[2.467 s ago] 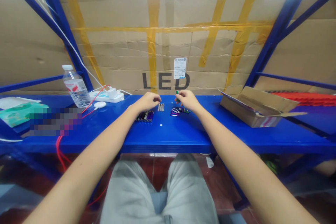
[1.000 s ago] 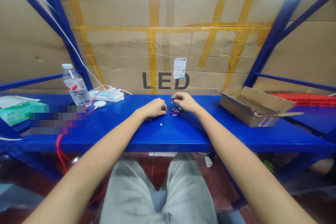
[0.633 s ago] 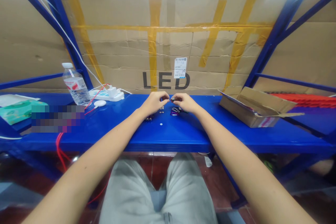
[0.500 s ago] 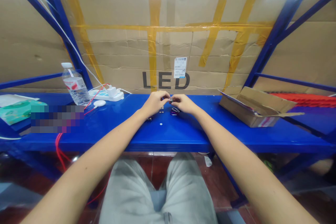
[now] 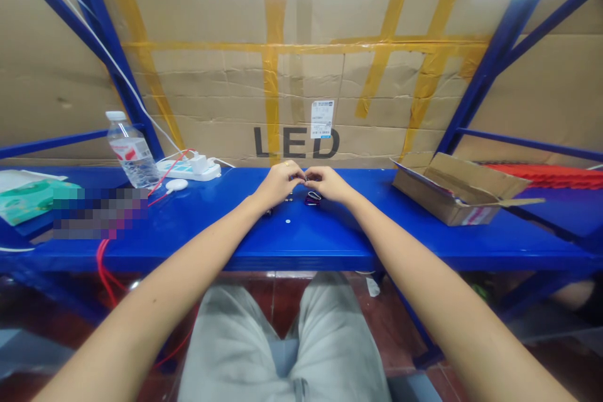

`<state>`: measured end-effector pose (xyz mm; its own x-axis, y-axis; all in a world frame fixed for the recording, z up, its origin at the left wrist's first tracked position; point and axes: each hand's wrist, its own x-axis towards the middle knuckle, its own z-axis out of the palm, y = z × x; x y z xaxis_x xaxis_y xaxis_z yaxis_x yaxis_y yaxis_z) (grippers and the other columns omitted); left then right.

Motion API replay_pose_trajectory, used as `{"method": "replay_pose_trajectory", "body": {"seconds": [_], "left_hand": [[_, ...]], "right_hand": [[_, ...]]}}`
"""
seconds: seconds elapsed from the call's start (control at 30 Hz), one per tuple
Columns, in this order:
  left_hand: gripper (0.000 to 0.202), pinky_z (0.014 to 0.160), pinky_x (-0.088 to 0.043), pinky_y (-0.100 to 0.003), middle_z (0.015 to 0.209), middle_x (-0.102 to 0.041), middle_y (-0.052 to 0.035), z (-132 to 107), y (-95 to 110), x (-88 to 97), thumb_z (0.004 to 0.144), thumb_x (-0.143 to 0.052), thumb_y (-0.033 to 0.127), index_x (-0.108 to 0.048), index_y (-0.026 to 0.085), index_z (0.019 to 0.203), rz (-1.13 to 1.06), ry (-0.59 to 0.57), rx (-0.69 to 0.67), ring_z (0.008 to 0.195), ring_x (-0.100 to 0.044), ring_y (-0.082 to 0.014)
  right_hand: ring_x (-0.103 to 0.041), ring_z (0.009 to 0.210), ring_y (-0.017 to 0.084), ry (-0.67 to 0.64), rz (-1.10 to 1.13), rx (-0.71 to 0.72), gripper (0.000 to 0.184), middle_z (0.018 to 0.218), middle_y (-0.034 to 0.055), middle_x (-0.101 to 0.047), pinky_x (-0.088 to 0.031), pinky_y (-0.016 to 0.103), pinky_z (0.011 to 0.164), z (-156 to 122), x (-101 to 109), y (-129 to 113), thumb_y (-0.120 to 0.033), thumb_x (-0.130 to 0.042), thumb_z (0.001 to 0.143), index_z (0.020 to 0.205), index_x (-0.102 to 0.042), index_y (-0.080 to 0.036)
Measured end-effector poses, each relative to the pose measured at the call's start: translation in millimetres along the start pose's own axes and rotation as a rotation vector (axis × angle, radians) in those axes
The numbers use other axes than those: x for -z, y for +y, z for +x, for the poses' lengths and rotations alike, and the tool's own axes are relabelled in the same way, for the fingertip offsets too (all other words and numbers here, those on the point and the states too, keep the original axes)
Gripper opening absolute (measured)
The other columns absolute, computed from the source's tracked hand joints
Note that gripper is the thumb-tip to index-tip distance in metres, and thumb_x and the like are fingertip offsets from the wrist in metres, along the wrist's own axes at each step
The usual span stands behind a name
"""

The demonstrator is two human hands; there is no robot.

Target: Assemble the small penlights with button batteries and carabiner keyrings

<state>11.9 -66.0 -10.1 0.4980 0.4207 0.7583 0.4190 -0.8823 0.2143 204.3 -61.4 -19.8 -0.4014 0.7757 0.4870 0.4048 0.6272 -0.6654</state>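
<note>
Over the middle of the blue table (image 5: 264, 245), my left hand (image 5: 281, 182) and my right hand (image 5: 327, 182) meet at the fingertips. Both are closed in a pinch around a tiny piece that the fingers mostly hide; its kind cannot be made out. Just below my right hand lies a small purple and dark item with a pale loop (image 5: 313, 198). Several tiny metallic pieces (image 5: 289, 197) rest beside my left fingers, and more small dark bits (image 5: 269, 211) sit partly behind my left wrist. A small white disc (image 5: 287, 221) lies nearer the front edge.
On the left stand a water bottle (image 5: 132, 154), a white power strip (image 5: 191, 169), a round white charger (image 5: 176, 185) and a green tissue pack (image 5: 35, 201). At right is an open cardboard box (image 5: 464, 191). A large cardboard sheet (image 5: 211, 88) walls the back.
The fingertips of my two hands have drawn closer together, covering more of the tiny piece between them. The camera view has shifted slightly.
</note>
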Motion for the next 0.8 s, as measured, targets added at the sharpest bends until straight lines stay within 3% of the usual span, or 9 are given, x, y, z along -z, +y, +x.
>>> {"method": "replay_pose_trajectory", "body": {"seconds": [0.23,0.37,0.5,0.7,0.8], "left_hand": [[0.015,0.073,-0.049,-0.027,0.086,-0.072,-0.0027,0,1,8.3,0.082,-0.059,0.010,-0.070,0.018,0.089,0.051,-0.011,0.094,0.074,-0.063,-0.0141],[0.020,0.078,-0.049,-0.030,0.088,-0.075,-0.0038,-2,-8,17.7,0.079,-0.058,0.012,-0.073,0.020,0.088,0.153,-0.237,0.171,0.082,-0.066,-0.0185],[0.013,0.068,-0.048,-0.027,0.079,-0.076,-0.0021,-6,-15,25.3,0.072,-0.064,0.016,-0.075,0.022,0.074,0.160,-0.503,0.310,0.074,-0.068,-0.0188],[0.009,0.066,-0.048,-0.027,0.079,-0.077,-0.0030,-8,-14,24.7,0.072,-0.070,0.024,-0.078,0.023,0.077,0.167,-0.596,0.389,0.072,-0.068,-0.0196],[0.009,0.067,-0.047,-0.027,0.078,-0.077,-0.0030,-8,-15,23.3,0.073,-0.070,0.020,-0.077,0.023,0.077,0.166,-0.607,0.392,0.073,-0.069,-0.0192]], "right_hand": [[-0.063,0.085,0.020,0.064,0.056,-0.004,0.015,0.085,0.0041,-0.072,-0.049,0.036,0.086,2,3,6,-0.017,-0.063,0.066,0.079,-0.070,-0.017],[-0.065,0.089,0.021,0.067,0.041,-0.010,0.016,0.089,0.0050,-0.073,-0.050,0.037,0.089,2,4,9,-0.014,-0.062,0.066,0.079,-0.071,-0.017],[-0.066,0.090,0.021,0.068,0.014,-0.027,0.015,0.088,0.0050,-0.073,-0.051,0.037,0.089,2,5,11,-0.014,-0.063,0.067,0.079,-0.072,-0.017],[-0.066,0.088,0.020,0.051,-0.022,-0.023,0.015,0.088,0.0055,-0.073,-0.051,0.037,0.088,0,5,10,-0.013,-0.063,0.068,0.080,-0.071,-0.016],[-0.065,0.087,0.020,0.041,-0.022,-0.029,0.015,0.088,0.0056,-0.072,-0.051,0.037,0.088,0,5,9,-0.013,-0.063,0.068,0.080,-0.071,-0.016]]}}
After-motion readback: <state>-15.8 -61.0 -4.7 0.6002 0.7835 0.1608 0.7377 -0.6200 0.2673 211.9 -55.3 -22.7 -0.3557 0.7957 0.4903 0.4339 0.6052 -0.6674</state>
